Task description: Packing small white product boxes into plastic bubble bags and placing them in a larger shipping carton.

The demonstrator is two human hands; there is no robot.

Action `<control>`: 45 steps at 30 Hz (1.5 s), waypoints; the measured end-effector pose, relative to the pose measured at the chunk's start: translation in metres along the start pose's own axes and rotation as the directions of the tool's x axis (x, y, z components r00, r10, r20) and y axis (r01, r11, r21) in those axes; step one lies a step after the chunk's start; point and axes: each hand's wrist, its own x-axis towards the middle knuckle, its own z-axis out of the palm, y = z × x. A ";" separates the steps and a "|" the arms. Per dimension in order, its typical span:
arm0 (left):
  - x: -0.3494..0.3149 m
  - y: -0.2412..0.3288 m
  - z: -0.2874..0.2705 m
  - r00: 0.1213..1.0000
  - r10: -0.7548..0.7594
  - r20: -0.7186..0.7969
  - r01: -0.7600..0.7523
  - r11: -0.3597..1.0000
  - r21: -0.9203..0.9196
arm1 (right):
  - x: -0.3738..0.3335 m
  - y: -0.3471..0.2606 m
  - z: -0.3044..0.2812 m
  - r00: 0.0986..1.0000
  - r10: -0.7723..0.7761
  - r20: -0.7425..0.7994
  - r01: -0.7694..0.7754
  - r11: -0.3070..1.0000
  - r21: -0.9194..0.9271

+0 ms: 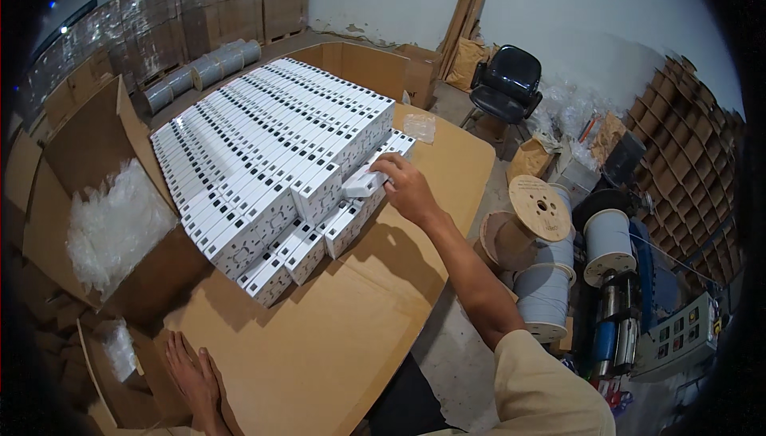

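Observation:
My right hand (405, 189) is closed on a small white box (364, 184) at the near right corner of a large stack of like boxes. The box in it is tilted compared with the rows. The stacked white boxes (263, 129) stand in tight rows, their narrow tops marked with dark squares and their sides with dark print. Toward me the stack steps down to a lower layer (275, 272). My left hand (191, 372) lies flat, fingers stretched, at the left edge of the cardboard-covered table (319, 348), holding nothing.
Left of the table stands an open carton (132, 276) with clear plastic bags (120, 224); a smaller carton (155, 364) is nearer me. Cable spools (542, 209) crowd the floor at right. A black chair (507, 85) is behind the table, and wrapped pallets (215, 5) line the back.

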 end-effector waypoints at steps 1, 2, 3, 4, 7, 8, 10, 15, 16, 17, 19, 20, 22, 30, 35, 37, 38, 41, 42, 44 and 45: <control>0.000 0.002 -0.001 1.000 -0.012 0.005 0.012 1.000 0.003 | -0.001 -0.005 -0.003 1.000 -0.003 0.011 0.003 1.000 0.007; -0.003 0.004 -0.004 1.000 -0.021 0.007 0.021 1.000 -0.021 | -0.001 -0.016 -0.008 0.999 0.041 0.010 -0.041 0.998 0.038; -0.004 0.006 -0.007 0.999 -0.030 0.010 0.031 0.999 -0.044 | 0.000 -0.028 -0.012 0.996 0.086 0.013 -0.086 0.994 0.069; -0.005 0.007 -0.010 0.999 -0.050 0.016 0.051 0.998 -0.038 | 0.000 -0.036 -0.017 0.998 0.058 -0.004 -0.058 0.997 0.053; -0.006 0.011 -0.016 0.998 -0.067 0.016 0.069 0.992 -0.105 | -0.003 -0.068 -0.028 0.999 0.021 -0.027 -0.021 1.000 -0.009; -0.006 0.012 -0.017 0.998 -0.062 0.020 0.064 0.991 -0.119 | -0.005 -0.076 -0.032 1.000 0.016 -0.002 -0.016 1.000 0.007; -0.006 0.014 -0.016 0.996 -0.084 0.038 0.088 0.989 -0.122 | -0.010 -0.088 -0.040 0.999 0.041 -0.031 -0.042 0.999 -0.019; -0.010 0.010 -0.027 0.998 -0.068 -0.002 0.067 0.983 -0.169 | -0.027 -0.150 -0.037 0.995 0.068 0.067 -0.073 0.995 0.069; -0.009 0.009 -0.025 0.996 -0.092 0.000 0.090 0.983 -0.161 | -0.029 -0.161 -0.036 0.989 0.092 0.112 -0.101 0.992 0.075; -0.009 0.007 -0.021 0.997 -0.066 -0.041 0.055 0.970 -0.237 | -0.033 -0.170 -0.031 0.988 0.083 0.129 -0.095 0.992 0.088; -0.008 0.008 -0.024 0.995 -0.066 -0.082 0.038 0.953 -0.300 | -0.038 -0.190 -0.020 0.986 0.050 0.158 -0.072 0.988 0.136; -0.007 0.010 -0.028 0.993 -0.063 -0.096 0.021 0.923 -0.384 | -0.040 -0.203 -0.013 0.984 0.040 0.176 -0.067 0.986 0.154; -0.005 0.017 -0.039 0.990 -0.079 -0.113 0.019 0.888 -0.460 | -0.042 -0.230 0.001 0.971 0.019 0.238 -0.077 0.968 0.239; -0.006 0.021 -0.053 0.988 -0.129 0.089 0.150 0.619 -0.771 | -0.049 -0.303 0.062 0.948 -0.136 0.286 0.021 0.929 0.369; -0.003 0.021 -0.061 0.987 -0.076 0.144 0.163 0.505 -0.848 | -0.048 -0.320 0.074 0.937 -0.186 0.295 0.064 0.924 0.378; 0.000 0.016 -0.064 0.980 -0.091 0.179 0.200 0.402 -0.894 | -0.047 -0.328 0.079 0.931 -0.187 0.313 0.048 0.914 0.402; 0.001 0.014 -0.065 0.972 -0.095 0.213 0.232 0.293 -0.928 | -0.047 -0.333 0.082 0.933 -0.226 0.282 0.090 0.902 0.423; -0.001 0.009 -0.060 0.976 -0.115 0.187 0.199 0.102 -0.975 | -0.050 -0.348 0.093 0.931 -0.247 0.267 0.091 0.869 0.487; -0.002 0.007 -0.062 0.976 -0.120 0.183 0.196 0.107 -0.975 | -0.052 -0.350 0.099 0.936 -0.251 0.246 0.088 0.845 0.527; -0.002 0.002 -0.066 0.970 -0.198 0.143 0.170 0.130 -0.977 | -0.054 -0.353 0.111 0.941 -0.269 0.203 0.092 0.786 0.612; -0.002 0.002 -0.069 0.969 -0.203 0.141 0.171 0.136 -0.976 | -0.054 -0.355 0.111 0.941 -0.270 0.203 0.091 0.781 0.618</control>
